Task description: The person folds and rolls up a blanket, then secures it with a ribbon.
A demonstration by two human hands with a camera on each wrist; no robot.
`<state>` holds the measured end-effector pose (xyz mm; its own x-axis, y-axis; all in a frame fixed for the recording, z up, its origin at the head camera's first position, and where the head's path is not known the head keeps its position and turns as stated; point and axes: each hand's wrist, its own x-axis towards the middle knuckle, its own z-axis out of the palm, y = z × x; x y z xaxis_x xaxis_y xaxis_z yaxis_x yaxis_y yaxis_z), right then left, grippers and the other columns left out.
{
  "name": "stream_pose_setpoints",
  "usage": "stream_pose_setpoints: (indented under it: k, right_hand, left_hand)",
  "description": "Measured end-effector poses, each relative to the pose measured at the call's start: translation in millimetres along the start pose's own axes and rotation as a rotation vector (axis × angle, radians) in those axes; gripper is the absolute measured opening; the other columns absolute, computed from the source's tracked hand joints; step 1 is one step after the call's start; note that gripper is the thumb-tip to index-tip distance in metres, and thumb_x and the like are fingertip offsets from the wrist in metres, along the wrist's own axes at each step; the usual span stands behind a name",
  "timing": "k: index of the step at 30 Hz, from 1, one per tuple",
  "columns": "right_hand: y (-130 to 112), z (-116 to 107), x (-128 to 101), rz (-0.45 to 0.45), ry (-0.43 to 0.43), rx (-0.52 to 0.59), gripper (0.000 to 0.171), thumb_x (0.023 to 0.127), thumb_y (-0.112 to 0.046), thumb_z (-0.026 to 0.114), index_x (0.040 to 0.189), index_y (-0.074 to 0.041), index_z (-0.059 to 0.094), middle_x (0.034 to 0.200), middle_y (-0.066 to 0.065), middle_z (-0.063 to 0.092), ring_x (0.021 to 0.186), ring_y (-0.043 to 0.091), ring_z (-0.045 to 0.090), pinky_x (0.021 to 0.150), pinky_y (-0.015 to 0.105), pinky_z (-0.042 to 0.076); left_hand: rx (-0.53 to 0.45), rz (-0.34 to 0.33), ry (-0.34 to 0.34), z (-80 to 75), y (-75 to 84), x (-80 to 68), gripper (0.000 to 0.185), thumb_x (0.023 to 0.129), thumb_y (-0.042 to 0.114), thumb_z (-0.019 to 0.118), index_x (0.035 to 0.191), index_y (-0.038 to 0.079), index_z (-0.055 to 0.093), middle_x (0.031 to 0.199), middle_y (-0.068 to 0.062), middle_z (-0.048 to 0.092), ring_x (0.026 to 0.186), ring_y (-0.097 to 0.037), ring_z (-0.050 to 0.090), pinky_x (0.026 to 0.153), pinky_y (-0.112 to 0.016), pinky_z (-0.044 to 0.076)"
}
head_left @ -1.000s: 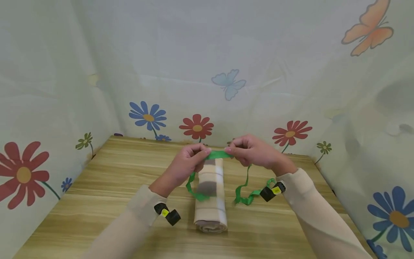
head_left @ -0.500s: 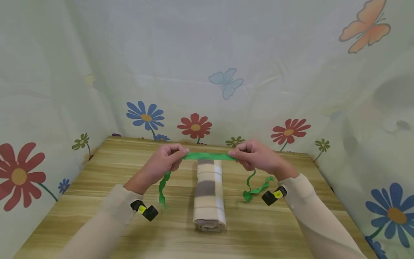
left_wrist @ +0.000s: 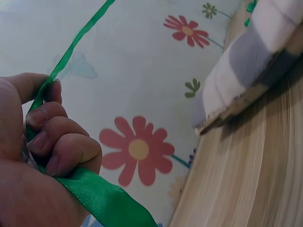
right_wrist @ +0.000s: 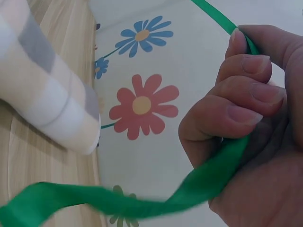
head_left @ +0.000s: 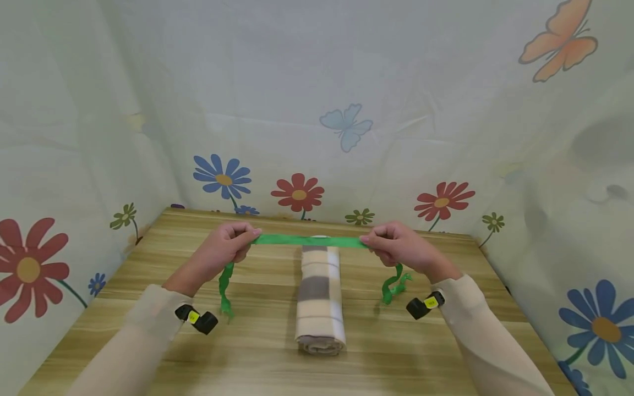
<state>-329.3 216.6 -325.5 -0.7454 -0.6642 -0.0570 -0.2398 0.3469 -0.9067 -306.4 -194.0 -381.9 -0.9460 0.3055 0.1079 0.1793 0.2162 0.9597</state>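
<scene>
A green ribbon is stretched taut and level between my two hands, over the far end of a rolled checked blanket. My left hand pinches it between thumb and forefinger, the other fingers curled round it; one tail hangs below. With thumb and forefinger my right hand pinches the other side, and a crinkled tail dangles beneath. In the left wrist view the ribbon passes through the curled fingers and out past the palm. The right wrist view shows the tail trailing toward the table.
The blanket roll lies lengthwise on a wood-grain table, its coiled end toward me. A pale curtain printed with flowers and butterflies encloses the back and both sides. Each sleeve cuff carries a small black camera.
My left hand has moved well to the left and my right hand slightly right, so the ribbon span between them has grown longer. The left tail has swung clear of the blanket.
</scene>
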Motion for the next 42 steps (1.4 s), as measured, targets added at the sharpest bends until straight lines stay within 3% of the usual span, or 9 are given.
stream_pose_setpoints:
  k: [8,13,20,28,36,42]
  right_hand:
    - [23,-12,-7,0.036,0.054,0.014,0.049,0.107,-0.036,0.055,0.076,0.001,0.046,0.058,0.001,0.034,0.050,0.024,0.028,0.051,0.035,0.035]
    - [32,-18,-10,0.061,0.083,-0.010,0.051,0.106,-0.039,0.055,0.077,0.001,0.045,0.058,0.000,0.035,0.051,0.020,0.030,0.052,0.038,0.035]
    - [35,-26,-16,0.079,0.102,-0.003,0.049,0.105,-0.039,0.057,0.078,0.000,0.046,0.059,0.001,0.034,0.054,0.023,0.031,0.054,0.035,0.036]
    - [32,-32,-20,0.068,0.097,-0.020,0.049,0.106,-0.037,0.056,0.077,0.002,0.047,0.058,0.002,0.035,0.052,0.024,0.031,0.052,0.038,0.035]
    - [33,-36,-26,0.075,0.107,-0.002,0.038,0.106,-0.033,0.057,0.084,-0.002,0.057,0.057,0.000,0.033,0.050,0.019,0.028,0.050,0.037,0.029]
    - [46,-49,-32,0.107,0.147,-0.031,0.042,0.105,-0.036,0.058,0.082,-0.002,0.055,0.057,-0.001,0.032,0.050,0.016,0.027,0.048,0.035,0.028]
  left_hand:
    - [0.030,-0.071,0.029,-27.6,-20.4,-4.7,0.044,0.104,0.043,0.058,0.083,0.005,0.049,0.058,0.003,0.034,0.050,-0.015,0.032,0.048,-0.034,0.032]
    - [0.058,-0.095,0.051,-41.5,-27.1,-8.1,0.042,0.103,0.045,0.059,0.083,0.009,0.052,0.058,0.003,0.035,0.051,-0.015,0.034,0.049,-0.035,0.034]
    - [0.084,-0.088,0.068,-61.1,-32.9,-12.5,0.038,0.105,0.043,0.056,0.086,0.011,0.058,0.059,0.004,0.035,0.051,-0.016,0.033,0.049,-0.038,0.034]
    - [0.074,-0.129,0.103,-79.7,-39.6,-16.5,0.035,0.105,0.043,0.057,0.089,0.012,0.062,0.061,0.006,0.036,0.051,-0.012,0.033,0.048,-0.035,0.034]
    - [0.235,-0.180,0.094,-100.7,-51.2,-25.4,0.049,0.102,0.052,0.057,0.080,0.009,0.048,0.057,0.004,0.032,0.049,-0.016,0.032,0.051,-0.040,0.036]
    - [0.281,-0.224,0.107,-108.7,-54.4,-28.7,0.049,0.099,0.053,0.062,0.094,0.004,0.061,0.058,0.006,0.035,0.051,-0.014,0.035,0.052,-0.039,0.037]
